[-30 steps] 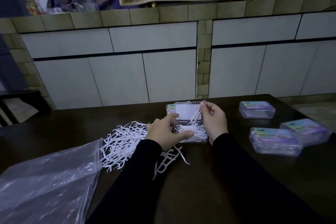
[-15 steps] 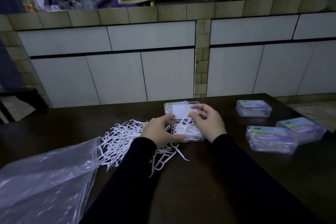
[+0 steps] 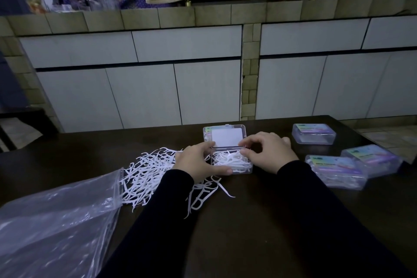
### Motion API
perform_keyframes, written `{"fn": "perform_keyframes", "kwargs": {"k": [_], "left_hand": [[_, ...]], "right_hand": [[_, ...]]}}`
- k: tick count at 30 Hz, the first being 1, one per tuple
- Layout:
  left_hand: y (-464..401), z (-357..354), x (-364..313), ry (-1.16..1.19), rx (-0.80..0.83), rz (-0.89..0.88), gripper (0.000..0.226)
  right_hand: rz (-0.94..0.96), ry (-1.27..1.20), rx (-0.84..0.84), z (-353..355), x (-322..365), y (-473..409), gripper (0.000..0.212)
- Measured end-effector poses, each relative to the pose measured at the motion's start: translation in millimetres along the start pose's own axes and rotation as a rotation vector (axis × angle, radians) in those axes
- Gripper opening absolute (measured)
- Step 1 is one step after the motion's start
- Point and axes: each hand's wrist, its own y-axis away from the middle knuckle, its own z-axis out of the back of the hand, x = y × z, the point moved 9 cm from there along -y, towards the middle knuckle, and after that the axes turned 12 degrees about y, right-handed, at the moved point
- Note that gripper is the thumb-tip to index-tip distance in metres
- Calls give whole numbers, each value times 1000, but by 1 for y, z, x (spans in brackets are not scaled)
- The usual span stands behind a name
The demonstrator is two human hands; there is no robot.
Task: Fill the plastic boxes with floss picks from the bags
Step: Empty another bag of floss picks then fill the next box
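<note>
Fingers [image 3: 244, 152] of the right hand [image 3: 269, 153] are curling in and pinching at the floss picks in the open box [image 3: 232, 161], right at its far right corner. The left hand [image 3: 198, 162] is gripping the box's left side, thumb lying along the near edge, steadying it. The box is sitting mid-counter [image 3: 248, 221], its clear lid [image 3: 224, 136] standing open behind, and looks roughly full. The loose floss picks [image 3: 149, 171] are lying heaped just left of it, spilling from the mouth of the plastic bag [image 3: 56, 221]. Three closed boxes [image 3: 334, 170] are sitting to the right, well apart from the hands. The picks are probably feather-light, thin, springy and prone to tangling, so best pinched by the handles in small bunches. The box looks light and slick and likely to skid unless held by its side walls.
</note>
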Motion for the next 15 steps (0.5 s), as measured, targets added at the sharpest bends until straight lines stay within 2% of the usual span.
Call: {"fn": "perform_keyframes", "kwargs": {"k": [6,15], "left_hand": [[3,1,-5,-62,-28,-2,94],[5,0,-9,-81,-28,-19,92]], "right_hand": [[-35,-20,11,2,-4,2,9],[60,68,-32,9,17,3,26]]}}
